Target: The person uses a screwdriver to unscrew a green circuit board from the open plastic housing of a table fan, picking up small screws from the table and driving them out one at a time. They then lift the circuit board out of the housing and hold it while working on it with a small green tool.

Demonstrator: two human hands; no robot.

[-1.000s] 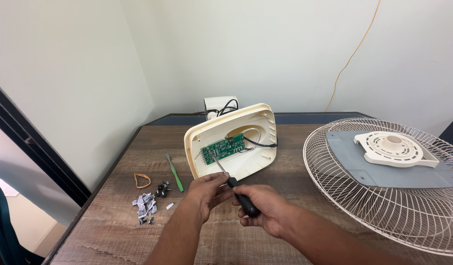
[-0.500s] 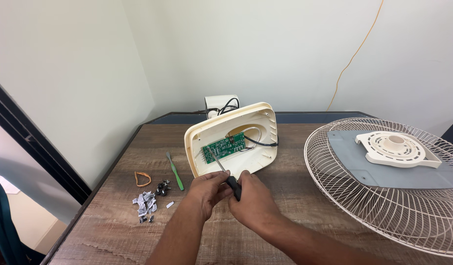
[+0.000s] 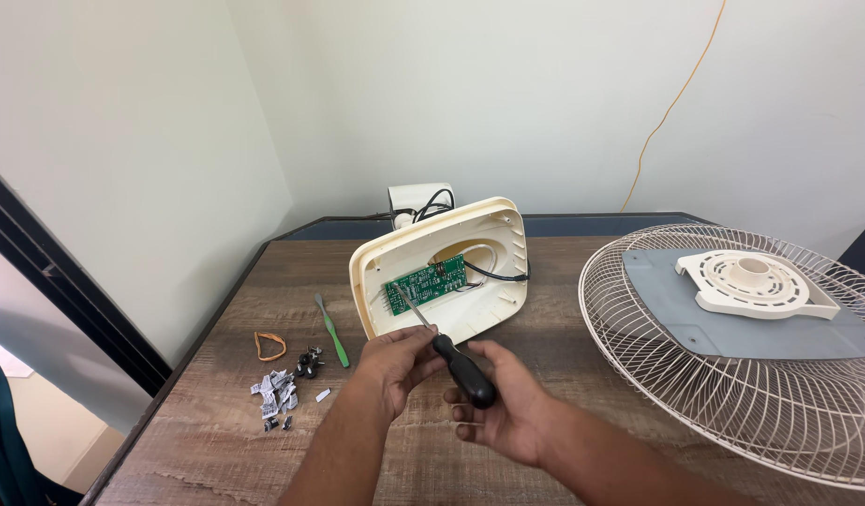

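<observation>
Fingers of the left hand [image 3: 395, 361] hide the middle of the screwdriver [image 3: 462, 369]; they pinch its shaft. Right hand [image 3: 503, 405] curls loosely under the black handle. It slants up-left, tip on the green circuit board [image 3: 426, 283] inside the cream housing [image 3: 493, 234].

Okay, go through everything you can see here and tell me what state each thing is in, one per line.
Cream housing: open, tipped on its edge, inside facing the camera.
Green circuit board: exposed, mounted in the housing.
Screwdriver: held, tip at the board.
Right hand: gripping the black handle.
Left hand: fingers steadying the shaft.
Fan grille: detached, lying flat.
Green tool: lying unused.
Rubber band: loose on the table.
</observation>
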